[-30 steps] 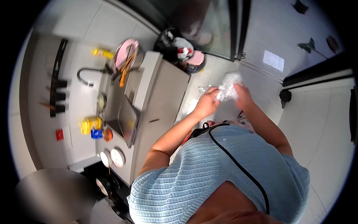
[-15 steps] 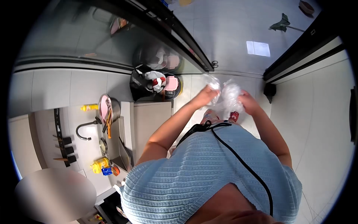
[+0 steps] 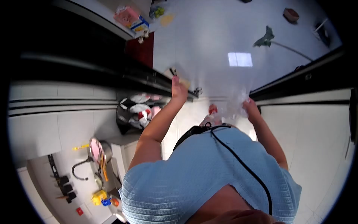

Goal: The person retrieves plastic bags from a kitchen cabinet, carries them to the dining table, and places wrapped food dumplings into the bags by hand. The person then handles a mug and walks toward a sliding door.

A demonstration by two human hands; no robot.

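Note:
A clear, crumpled plastic bag (image 3: 235, 106) hangs from my right hand (image 3: 252, 109), whose fingers are closed on it. The bag is blurred and lies in front of my lower body. My left hand (image 3: 179, 90) is raised beside the edge of the dark sliding door (image 3: 160, 80), its thumb pointing up. The other fingers are blurred and partly hidden, so contact with the door is unclear. Close by, to the right of this hand, are black scissor-like handles (image 3: 197, 90).
A black bin bag of waste (image 3: 125, 115) stands left of my left arm. Further left are a faucet (image 3: 76, 170), a pink-and-steel basin (image 3: 97, 149) and a yellow container (image 3: 99, 197). Beyond the doorway lie a green leaf-shaped object (image 3: 265, 38) and a pink box (image 3: 128, 16).
My left hand has let go of the plastic and moved left to the door edge. My right hand still holds the bag. The view has turned toward the doorway.

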